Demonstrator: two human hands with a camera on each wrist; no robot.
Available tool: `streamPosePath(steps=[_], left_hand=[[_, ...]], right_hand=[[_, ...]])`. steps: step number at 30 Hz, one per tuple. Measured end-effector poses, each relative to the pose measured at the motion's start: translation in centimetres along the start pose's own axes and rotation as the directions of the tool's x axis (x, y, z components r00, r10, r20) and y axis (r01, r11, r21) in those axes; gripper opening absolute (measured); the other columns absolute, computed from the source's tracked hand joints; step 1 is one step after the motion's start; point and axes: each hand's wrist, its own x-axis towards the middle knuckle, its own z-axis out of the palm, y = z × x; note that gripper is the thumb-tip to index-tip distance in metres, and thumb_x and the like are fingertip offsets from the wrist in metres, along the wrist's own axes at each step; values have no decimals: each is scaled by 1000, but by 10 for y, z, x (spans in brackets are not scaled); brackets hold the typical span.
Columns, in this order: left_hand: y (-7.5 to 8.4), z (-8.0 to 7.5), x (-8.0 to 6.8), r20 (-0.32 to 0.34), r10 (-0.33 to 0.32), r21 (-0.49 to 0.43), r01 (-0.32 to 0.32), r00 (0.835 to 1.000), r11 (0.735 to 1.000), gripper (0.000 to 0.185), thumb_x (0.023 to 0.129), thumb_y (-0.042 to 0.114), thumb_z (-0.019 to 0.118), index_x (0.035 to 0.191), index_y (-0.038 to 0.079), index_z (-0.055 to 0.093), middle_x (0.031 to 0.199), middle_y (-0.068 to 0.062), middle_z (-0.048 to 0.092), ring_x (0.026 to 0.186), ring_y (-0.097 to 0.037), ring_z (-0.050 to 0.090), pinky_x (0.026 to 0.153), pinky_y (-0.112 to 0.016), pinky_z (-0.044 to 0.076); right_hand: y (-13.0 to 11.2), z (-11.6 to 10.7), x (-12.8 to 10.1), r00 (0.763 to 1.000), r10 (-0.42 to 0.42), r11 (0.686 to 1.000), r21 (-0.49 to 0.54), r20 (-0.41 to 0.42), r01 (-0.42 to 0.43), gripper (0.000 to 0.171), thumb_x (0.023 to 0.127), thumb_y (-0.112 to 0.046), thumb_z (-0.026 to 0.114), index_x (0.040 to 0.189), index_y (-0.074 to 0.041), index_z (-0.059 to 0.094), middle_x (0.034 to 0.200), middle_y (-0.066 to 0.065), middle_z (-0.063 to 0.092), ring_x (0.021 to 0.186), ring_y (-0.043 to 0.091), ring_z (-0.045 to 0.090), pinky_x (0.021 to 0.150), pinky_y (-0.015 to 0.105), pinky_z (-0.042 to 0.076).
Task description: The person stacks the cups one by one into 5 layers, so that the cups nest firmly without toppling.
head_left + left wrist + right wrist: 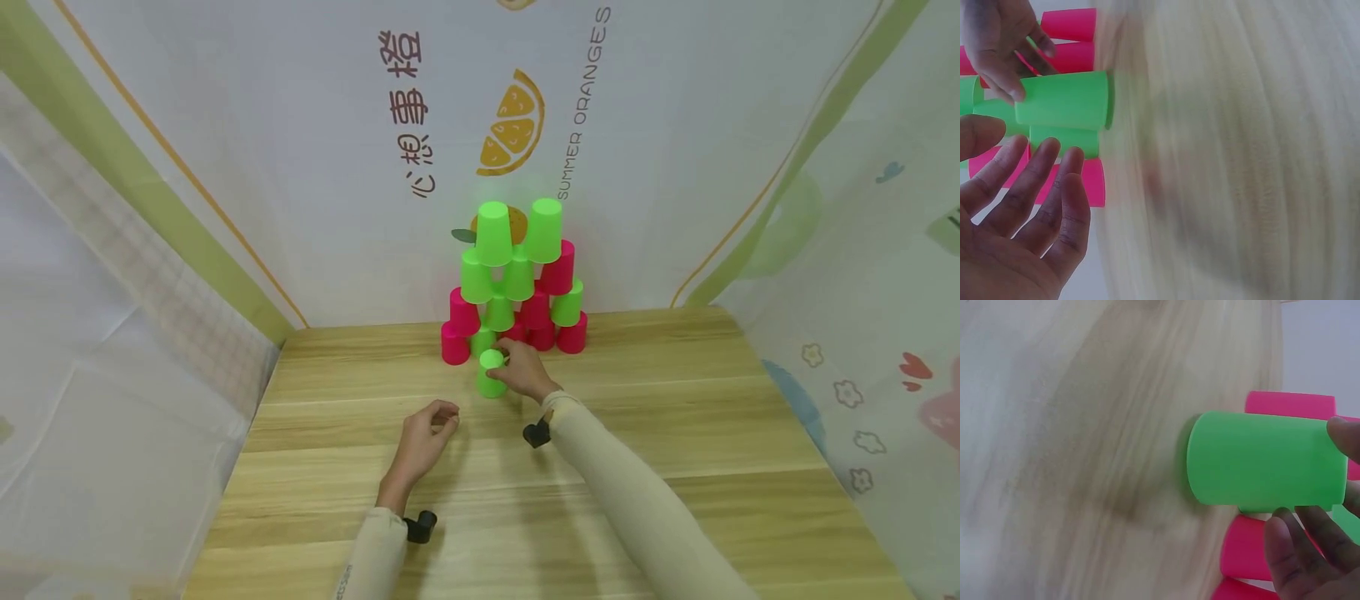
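A single green cup stands upside down on the table in front of a stacked wall of cups. Around its upper end, my right hand holds it with thumb and fingers; the right wrist view shows the thumb on one side of the green cup and fingers on the other. My left hand hovers nearer to me, to the left, fingers loosely bent with nothing in them. In the left wrist view, the left hand has its palm and spread fingers in sight, apart from the cup.
Behind stands a tiered stack of inverted pink and green cups, with a pink cup at its lower left and a green cup at its top right. A printed white cloth hangs behind the wooden table.
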Motion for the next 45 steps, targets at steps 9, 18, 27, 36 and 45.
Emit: streamPosePath(steps=[9,18,27,36,45], left_hand=[[-9,3,-2,-18,77,8,-76,997,997,22,97,9,59,112,-5,67,106,-18,73,97,-28,70,83,-41,62],[-10,4,0,-26,14,-9,-15,1000,1000,20,96,8,62,112,-2,68,106,-16,74,100,-29,71,87,-40,61],[-14,6,-2,4,27,-25,-27,1000,999,20,98,9,61,113,-3,67,106,-17,73,100,-29,71,90,-43,60],[-12,7,-4,8,40,-34,-40,999,999,19,98,8,61,112,-3,67,106,-18,73,99,-30,70,88,-44,61],[-11,11,-11,27,36,-56,-35,999,998,19,97,6,61,112,-4,67,104,-19,73,97,-27,70,87,-37,60]], right_hand=[[-5,-22,0,999,-32,999,-33,36,33,49,87,-18,76,132,-4,60,124,13,67,116,32,62,98,44,53],[-10,-49,2,991,-105,991,-73,82,111,46,87,-20,77,128,-4,63,121,14,69,115,37,63,98,44,54],[-26,-79,0,981,-163,981,-90,106,173,45,88,-19,77,128,-5,62,120,13,69,110,33,64,94,42,55],[-52,-110,0,972,-209,966,-128,109,223,48,87,-18,78,129,-2,62,121,16,69,112,32,65,98,43,55],[-80,-140,-4,950,-295,930,-198,102,310,48,87,-21,78,129,-4,63,116,15,69,103,33,68,89,41,58]])
